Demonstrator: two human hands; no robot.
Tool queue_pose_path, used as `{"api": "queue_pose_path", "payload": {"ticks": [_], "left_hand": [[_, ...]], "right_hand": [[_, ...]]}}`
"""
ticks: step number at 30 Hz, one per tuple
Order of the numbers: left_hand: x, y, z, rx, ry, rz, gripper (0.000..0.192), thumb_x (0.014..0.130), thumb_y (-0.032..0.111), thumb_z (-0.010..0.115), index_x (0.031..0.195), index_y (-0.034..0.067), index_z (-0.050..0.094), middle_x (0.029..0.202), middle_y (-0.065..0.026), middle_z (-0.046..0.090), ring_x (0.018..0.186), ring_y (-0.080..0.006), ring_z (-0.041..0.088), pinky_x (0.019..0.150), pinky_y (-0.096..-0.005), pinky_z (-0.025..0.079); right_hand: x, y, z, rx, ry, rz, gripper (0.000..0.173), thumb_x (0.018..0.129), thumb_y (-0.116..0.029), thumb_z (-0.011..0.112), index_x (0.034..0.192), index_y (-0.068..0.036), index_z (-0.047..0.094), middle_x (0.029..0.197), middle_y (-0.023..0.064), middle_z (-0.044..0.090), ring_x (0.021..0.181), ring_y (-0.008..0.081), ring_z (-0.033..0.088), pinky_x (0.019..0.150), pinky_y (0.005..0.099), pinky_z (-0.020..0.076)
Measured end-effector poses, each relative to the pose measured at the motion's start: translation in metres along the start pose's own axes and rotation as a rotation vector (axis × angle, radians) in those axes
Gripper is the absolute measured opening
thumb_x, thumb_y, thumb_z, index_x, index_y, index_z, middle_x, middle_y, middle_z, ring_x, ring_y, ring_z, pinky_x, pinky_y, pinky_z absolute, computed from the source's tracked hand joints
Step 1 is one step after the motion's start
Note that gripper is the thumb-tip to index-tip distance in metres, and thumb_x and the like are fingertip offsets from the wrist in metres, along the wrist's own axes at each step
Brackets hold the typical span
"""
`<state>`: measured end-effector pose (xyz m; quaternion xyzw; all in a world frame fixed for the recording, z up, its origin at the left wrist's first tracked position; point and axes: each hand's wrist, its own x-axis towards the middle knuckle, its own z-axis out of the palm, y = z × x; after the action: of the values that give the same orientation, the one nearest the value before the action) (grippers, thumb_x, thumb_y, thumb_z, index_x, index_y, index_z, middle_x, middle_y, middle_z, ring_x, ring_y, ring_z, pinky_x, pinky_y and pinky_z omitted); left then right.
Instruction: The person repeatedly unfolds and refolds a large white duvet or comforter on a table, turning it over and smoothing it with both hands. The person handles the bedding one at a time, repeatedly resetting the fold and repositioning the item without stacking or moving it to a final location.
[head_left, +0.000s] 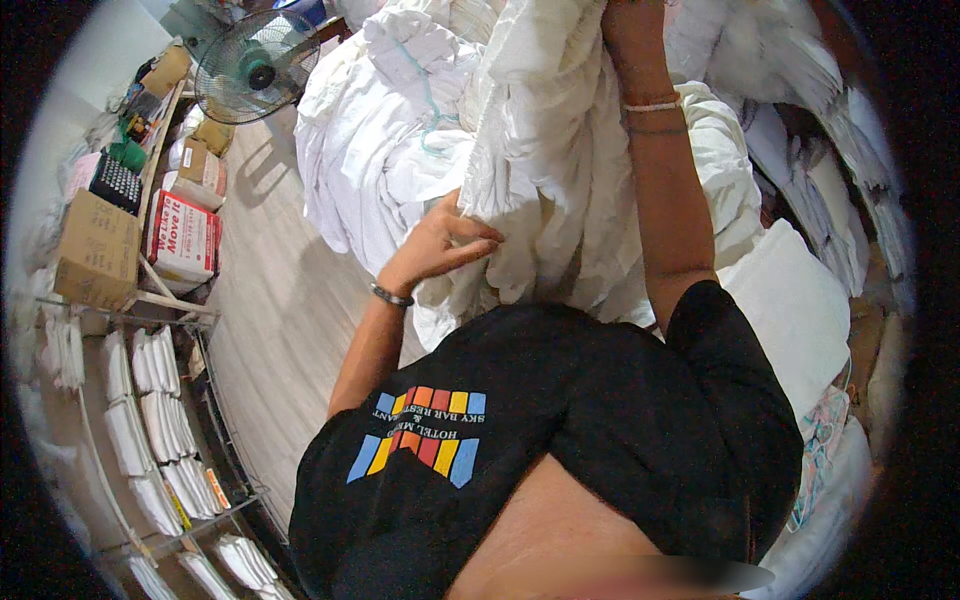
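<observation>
A long white cloth (551, 112) with a stitched hem hangs in folds before me, from the top of the view down toward my waist. At its left edge, my left hand (450, 238) holds the hem, thumb and forefinger close together over the fabric. My right hand (636, 37) is raised high beside the cloth's right side; its fingers are cut off by the upper rim, so their grip is hidden. Behind and around the hanging piece lies a large heap of white linen (360, 142), with a pale green cord (431, 112) across it.
A standing fan (259, 71) is at the upper left. Cardboard boxes (97, 247) and a red-and-white carton (182, 240) sit on shelving. Folded white linens (161, 420) fill a wire rack at lower left. More white fabric (787, 300) lies at right, near tangled coloured cords (821, 442).
</observation>
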<state>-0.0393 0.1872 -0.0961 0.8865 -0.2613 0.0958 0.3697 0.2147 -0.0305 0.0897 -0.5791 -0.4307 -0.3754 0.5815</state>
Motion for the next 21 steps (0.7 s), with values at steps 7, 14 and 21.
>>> {"api": "queue_pose_path", "payload": {"ticks": [7, 14, 21], "left_hand": [[-0.004, -0.003, 0.035, -0.146, 0.437, -0.532, 0.027, 0.083, 0.025, 0.077, 0.1, 0.004, 0.074, 0.115, -0.0216, 0.059, 0.106, -0.0347, 0.058, 0.091, -0.0398, 0.049], [0.012, -0.002, 0.036, -0.235, 0.474, -0.252, 0.036, 0.088, 0.019, 0.073, 0.12, 0.004, 0.068, 0.136, -0.0208, 0.055, 0.129, -0.0326, 0.05, 0.105, -0.0369, 0.042], [0.028, -0.025, -0.016, -0.403, 0.8, -0.233, 0.019, 0.084, -0.007, 0.066, 0.099, 0.004, 0.066, 0.086, -0.0005, 0.066, 0.085, -0.0137, 0.06, 0.104, -0.0349, 0.044]], "right_hand": [[-0.013, 0.006, -0.002, 0.689, 0.13, 0.391, 0.022, 0.1, -0.013, 0.055, 0.11, -0.002, 0.071, 0.102, 0.0038, 0.072, 0.09, 0.0147, 0.065, 0.079, 0.0333, 0.0538], [-0.011, -0.004, -0.01, 0.562, 0.049, 0.39, 0.022, 0.098, -0.012, 0.057, 0.111, -0.002, 0.071, 0.103, 0.0048, 0.073, 0.091, 0.0154, 0.066, 0.08, 0.0335, 0.0539], [-0.002, -0.029, -0.042, 0.296, -0.014, 0.28, 0.022, 0.096, -0.011, 0.059, 0.112, -0.001, 0.071, 0.103, 0.0057, 0.073, 0.091, 0.0162, 0.067, 0.08, 0.0338, 0.0541]]}}
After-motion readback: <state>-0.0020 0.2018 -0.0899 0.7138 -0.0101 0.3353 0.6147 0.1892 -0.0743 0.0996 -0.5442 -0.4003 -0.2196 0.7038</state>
